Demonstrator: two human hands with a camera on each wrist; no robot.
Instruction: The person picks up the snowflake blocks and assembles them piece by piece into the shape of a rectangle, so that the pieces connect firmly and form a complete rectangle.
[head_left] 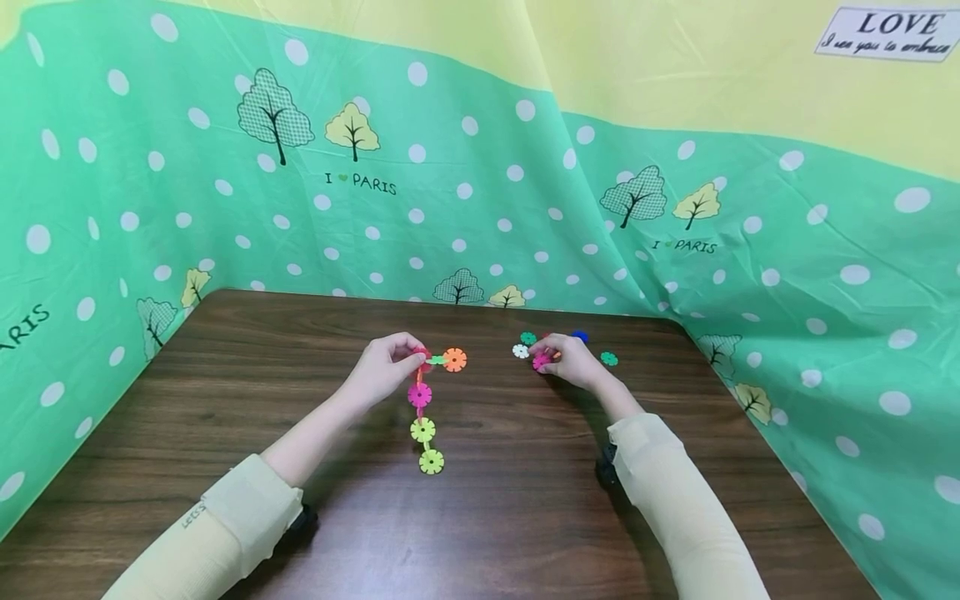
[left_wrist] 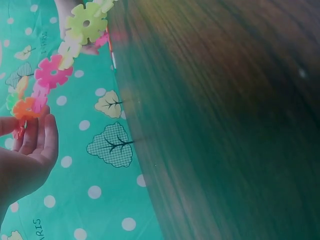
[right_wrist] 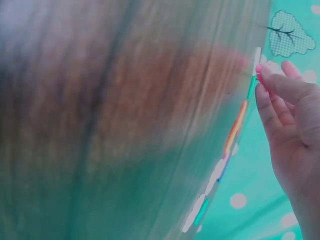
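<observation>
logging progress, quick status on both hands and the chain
Left hand pinches chain. Right hand pinches pink disc, apart from chain. Loose discs around right hand.

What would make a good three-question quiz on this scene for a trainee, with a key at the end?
1. Multiple choice: The left hand's grip holds a chain of notched discs. In the head view, what colour is its end disc nearest the person? A: blue. B: yellow-green. C: white.
2. True or false: The disc at the fingertips of the right hand's grip is blue.
3. Short answer: In the head view, what colour is the loose disc farthest to the right?

Key:
1. B, yellow-green.
2. False; it is a pink disc.
3. Green; the green disc lies farthest right.
</observation>
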